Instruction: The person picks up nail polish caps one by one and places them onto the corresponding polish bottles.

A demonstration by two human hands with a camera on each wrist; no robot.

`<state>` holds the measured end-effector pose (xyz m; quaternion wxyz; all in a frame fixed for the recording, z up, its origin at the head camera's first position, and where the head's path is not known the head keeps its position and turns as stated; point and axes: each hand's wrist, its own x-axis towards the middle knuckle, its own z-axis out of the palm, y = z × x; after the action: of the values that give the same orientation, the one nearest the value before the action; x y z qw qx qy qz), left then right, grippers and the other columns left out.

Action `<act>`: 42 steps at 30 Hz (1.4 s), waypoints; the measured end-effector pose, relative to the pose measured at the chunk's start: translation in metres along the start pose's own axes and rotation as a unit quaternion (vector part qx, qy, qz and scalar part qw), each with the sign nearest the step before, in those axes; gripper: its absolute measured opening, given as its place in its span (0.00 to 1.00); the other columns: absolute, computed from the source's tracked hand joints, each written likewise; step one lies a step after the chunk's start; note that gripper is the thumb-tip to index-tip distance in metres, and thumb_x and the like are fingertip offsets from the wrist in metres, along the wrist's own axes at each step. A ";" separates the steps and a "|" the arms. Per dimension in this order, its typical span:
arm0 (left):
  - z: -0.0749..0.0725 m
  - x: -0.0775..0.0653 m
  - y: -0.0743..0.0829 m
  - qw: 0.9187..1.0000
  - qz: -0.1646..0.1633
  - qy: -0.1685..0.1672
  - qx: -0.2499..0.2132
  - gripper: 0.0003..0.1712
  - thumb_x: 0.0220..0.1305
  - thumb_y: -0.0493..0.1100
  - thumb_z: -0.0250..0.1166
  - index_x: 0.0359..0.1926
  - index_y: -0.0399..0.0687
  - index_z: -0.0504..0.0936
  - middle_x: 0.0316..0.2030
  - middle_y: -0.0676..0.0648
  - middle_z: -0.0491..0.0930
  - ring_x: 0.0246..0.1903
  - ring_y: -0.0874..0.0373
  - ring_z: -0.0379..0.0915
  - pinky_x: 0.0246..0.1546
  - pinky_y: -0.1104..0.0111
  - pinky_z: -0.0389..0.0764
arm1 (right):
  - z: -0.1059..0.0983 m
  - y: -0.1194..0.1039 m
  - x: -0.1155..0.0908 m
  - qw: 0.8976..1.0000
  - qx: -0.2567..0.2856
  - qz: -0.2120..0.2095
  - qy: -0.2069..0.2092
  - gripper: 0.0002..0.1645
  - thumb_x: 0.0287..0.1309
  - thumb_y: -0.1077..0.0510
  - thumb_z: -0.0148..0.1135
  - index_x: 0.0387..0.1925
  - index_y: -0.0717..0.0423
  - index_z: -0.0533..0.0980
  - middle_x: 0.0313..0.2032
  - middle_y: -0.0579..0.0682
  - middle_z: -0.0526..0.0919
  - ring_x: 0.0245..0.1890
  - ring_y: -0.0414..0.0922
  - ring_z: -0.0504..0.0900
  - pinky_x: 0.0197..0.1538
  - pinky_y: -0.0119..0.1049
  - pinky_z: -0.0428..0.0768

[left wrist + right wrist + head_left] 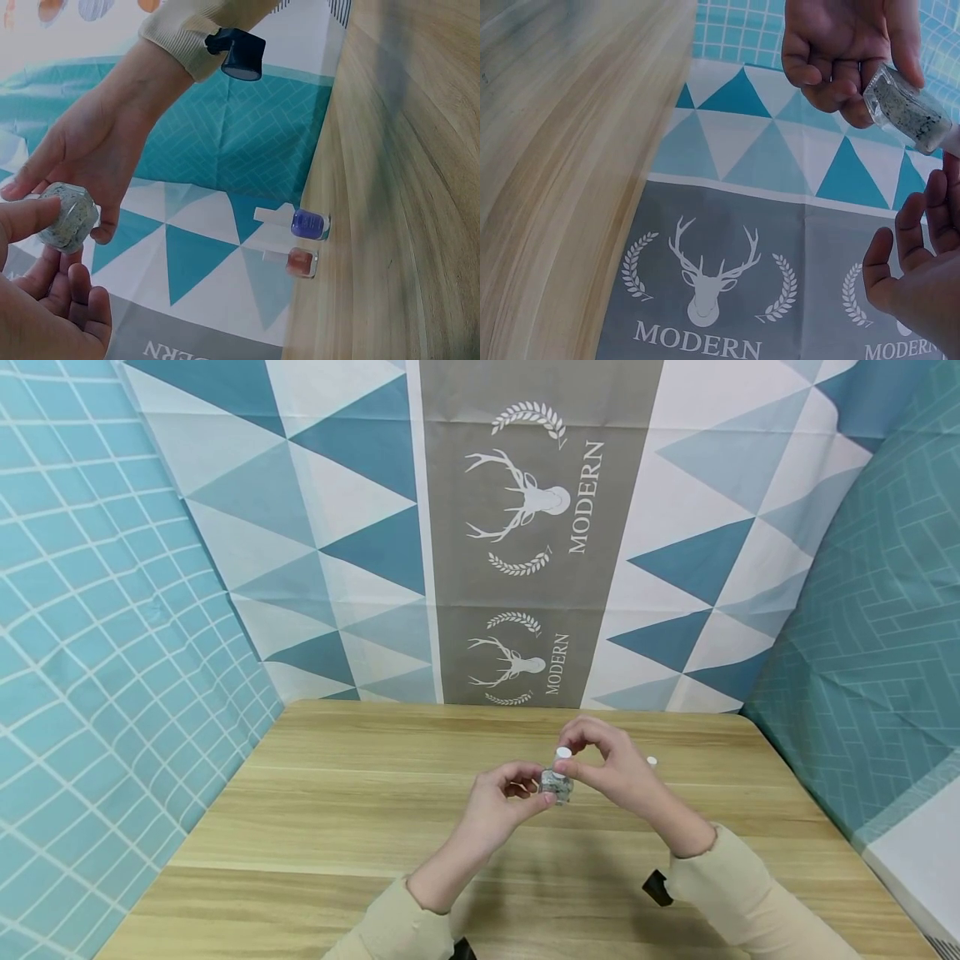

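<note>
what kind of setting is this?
Likely a staged recording booth, not a home: a wooden table boxed in by patterned cloth backdrops, with both hands on a small glitter bottle; two more bottles.

My hands hold a clear bottle w/ grey-speckled glitter & white cap; table light wood grain, backdrop teal/white triangles w/ grey deer-print band; cream sleeves.

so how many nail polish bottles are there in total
3. A speckled bottle is held between the left hand and right hand above the table. A purple bottle and an orange bottle stand side by side at the table's edge. More may be hidden.
</note>
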<state>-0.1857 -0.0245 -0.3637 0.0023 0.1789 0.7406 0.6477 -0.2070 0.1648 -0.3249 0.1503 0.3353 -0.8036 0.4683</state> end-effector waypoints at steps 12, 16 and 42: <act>0.001 0.001 0.001 1.000 0.007 0.001 -0.007 0.14 0.51 0.40 0.72 0.41 0.45 0.83 0.33 0.49 0.78 0.36 0.59 0.70 0.38 0.71 0.73 | 0.002 0.005 0.000 1.000 0.012 0.020 0.004 0.11 0.50 0.65 0.68 0.32 0.49 0.75 0.35 0.45 0.76 0.36 0.40 0.74 0.44 0.33 0.73; 0.000 0.001 -0.001 1.000 0.005 0.005 -0.009 0.15 0.52 0.40 0.72 0.42 0.45 0.83 0.33 0.50 0.78 0.36 0.59 0.70 0.37 0.71 0.73 | -0.001 0.007 0.000 0.999 0.010 0.016 -0.027 0.12 0.58 0.62 0.62 0.43 0.47 0.77 0.41 0.44 0.78 0.39 0.40 0.75 0.45 0.34 0.75; 0.001 0.001 0.000 1.000 0.011 -0.004 -0.003 0.15 0.52 0.40 0.71 0.42 0.44 0.83 0.33 0.49 0.80 0.35 0.59 0.71 0.35 0.72 0.73 | -0.011 0.012 -0.003 0.986 0.077 -0.057 -0.138 0.16 0.67 0.69 0.46 0.49 0.51 0.74 0.49 0.50 0.75 0.51 0.42 0.72 0.53 0.35 0.74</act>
<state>-0.1866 -0.0236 -0.3637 -0.0016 0.1900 0.7362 0.6495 -0.2142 0.1794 -0.3283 0.0383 0.4525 -0.7578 0.4684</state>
